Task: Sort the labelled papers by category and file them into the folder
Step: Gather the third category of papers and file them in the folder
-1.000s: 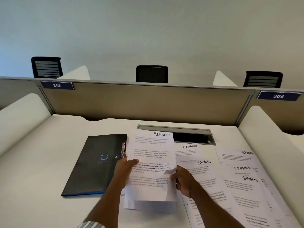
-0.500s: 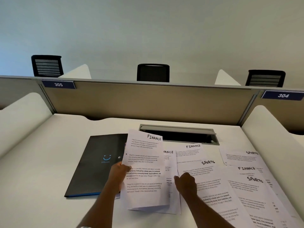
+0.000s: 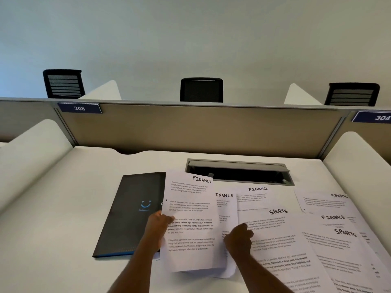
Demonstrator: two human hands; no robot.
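My left hand (image 3: 157,224) grips the left edge of a white sheet headed FINANCE (image 3: 191,220), lifted and tilted over the desk. It overlaps the right edge of a closed black folder (image 3: 135,210) with a blue smile mark. My right hand (image 3: 239,240) pinches the edge of a second FINANCE sheet (image 3: 225,206) lying just under and right of the first. A third FINANCE sheet (image 3: 257,197) lies further back. Sheets headed SPORTS (image 3: 275,229) spread to the right, overlapping each other.
More overlapping papers, one SPORTS sheet (image 3: 323,203) and one FINANCE sheet (image 3: 334,218), cover the desk's right side. An open cable slot (image 3: 239,172) sits behind the papers. White side dividers (image 3: 31,142) and a beige back partition (image 3: 190,127) fence the white desk (image 3: 63,208).
The lifted FINANCE sheet has shifted left toward the folder, uncovering the second FINANCE sheet beneath. My right hand let go of the top sheet and moved onto the lower one.
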